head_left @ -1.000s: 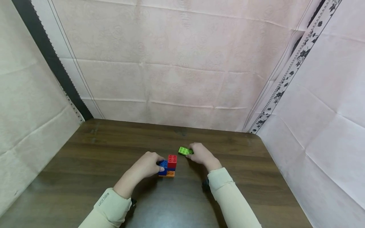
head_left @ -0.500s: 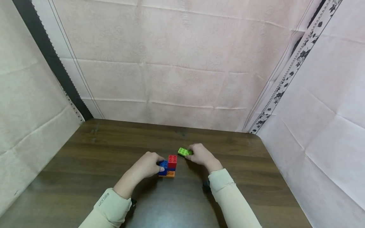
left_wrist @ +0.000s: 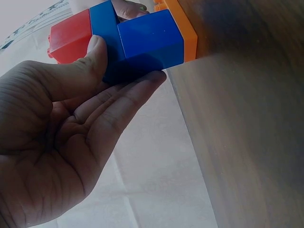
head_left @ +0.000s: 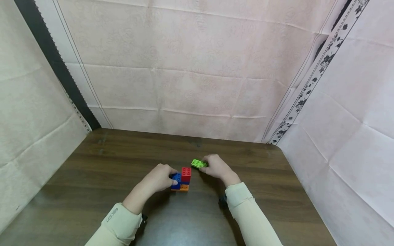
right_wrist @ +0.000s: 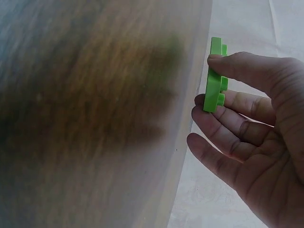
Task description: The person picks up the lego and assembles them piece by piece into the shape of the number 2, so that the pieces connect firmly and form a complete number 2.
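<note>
My left hand (head_left: 158, 177) grips a stack of toy building bricks near the middle of the table. A red brick (head_left: 186, 173) tops its right side, with blue bricks (left_wrist: 149, 35) below and an orange plate (left_wrist: 188, 35) at the base. In the left wrist view the thumb presses one blue face, while the other fingers lie along the underside in that view. To the right, my right hand (head_left: 217, 167) pinches a thin lime-green brick (head_left: 198, 163) by its right end. The right wrist view shows the green brick (right_wrist: 216, 76) between thumb and fingers, raised off the wood.
The brown wooden table (head_left: 123, 150) ends at a pale cloth backdrop (head_left: 197, 85) behind. More white cloth (head_left: 347, 143) hangs on the right, with a floral border strip. Dark wrist devices show under both cuffs.
My right hand has brought the green brick slightly left, towards the stack. The left hand and its bricks have stayed in place.
</note>
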Available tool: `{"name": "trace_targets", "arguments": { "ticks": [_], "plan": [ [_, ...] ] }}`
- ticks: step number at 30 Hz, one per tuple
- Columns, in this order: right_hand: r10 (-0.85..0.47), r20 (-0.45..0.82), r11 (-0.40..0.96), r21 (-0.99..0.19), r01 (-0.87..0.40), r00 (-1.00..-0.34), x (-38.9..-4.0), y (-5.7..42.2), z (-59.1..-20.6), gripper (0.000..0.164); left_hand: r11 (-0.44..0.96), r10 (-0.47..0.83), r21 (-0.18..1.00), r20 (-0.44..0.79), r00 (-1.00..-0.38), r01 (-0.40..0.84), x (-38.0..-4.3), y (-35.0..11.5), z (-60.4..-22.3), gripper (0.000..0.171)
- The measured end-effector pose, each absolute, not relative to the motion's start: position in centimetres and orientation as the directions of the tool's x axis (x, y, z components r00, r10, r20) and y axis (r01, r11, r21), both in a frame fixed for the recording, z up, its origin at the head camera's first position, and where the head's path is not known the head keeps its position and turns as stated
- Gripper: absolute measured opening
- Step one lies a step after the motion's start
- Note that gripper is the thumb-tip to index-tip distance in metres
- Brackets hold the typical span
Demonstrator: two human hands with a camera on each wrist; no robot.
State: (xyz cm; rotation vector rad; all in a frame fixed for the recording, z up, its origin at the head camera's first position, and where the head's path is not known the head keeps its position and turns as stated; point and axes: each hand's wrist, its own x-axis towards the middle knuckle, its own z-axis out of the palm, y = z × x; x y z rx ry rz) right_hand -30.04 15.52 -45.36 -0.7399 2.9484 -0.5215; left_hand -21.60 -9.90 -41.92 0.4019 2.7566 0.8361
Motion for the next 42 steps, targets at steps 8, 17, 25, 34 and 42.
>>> {"name": "trace_targets", "arguments": {
  "ticks": [8, 17, 25, 34, 42],
  "plan": [
    [-0.472, 0.024, 0.826, -0.338, -0.452, -0.881, -30.0, 15.5, -45.4, 0.034, 0.798, 0.325, 0.572, -0.144, -0.935, 0.189, -21.6, -9.9, -41.9, 0.04],
    [-0.491, 0.03, 0.804, -0.369, -0.466, -0.871, -29.5, 15.5, -44.7, 0.034, 0.798, 0.326, 0.571, -0.142, -0.935, 0.192, -21.5, -9.9, -41.8, 0.04],
    [-0.513, 0.07, 0.768, -0.408, -0.494, -0.855, -28.7, 15.2, -43.4, 0.03, 0.79, 0.329, 0.581, -0.132, -0.935, 0.196, -21.4, -9.9, -41.7, 0.04],
    [-0.526, 0.075, 0.734, -0.462, -0.497, -0.847, -28.0, 15.3, -42.7, 0.031, 0.78, 0.335, 0.595, -0.133, -0.933, 0.195, -21.5, -10.0, -41.8, 0.039],
    [-0.54, 0.09, 0.678, -0.542, -0.496, -0.837, -27.0, 15.1, -41.7, 0.031, 0.775, 0.35, 0.594, -0.121, -0.929, 0.214, -21.6, -10.1, -42.0, 0.038]
  ]
}}
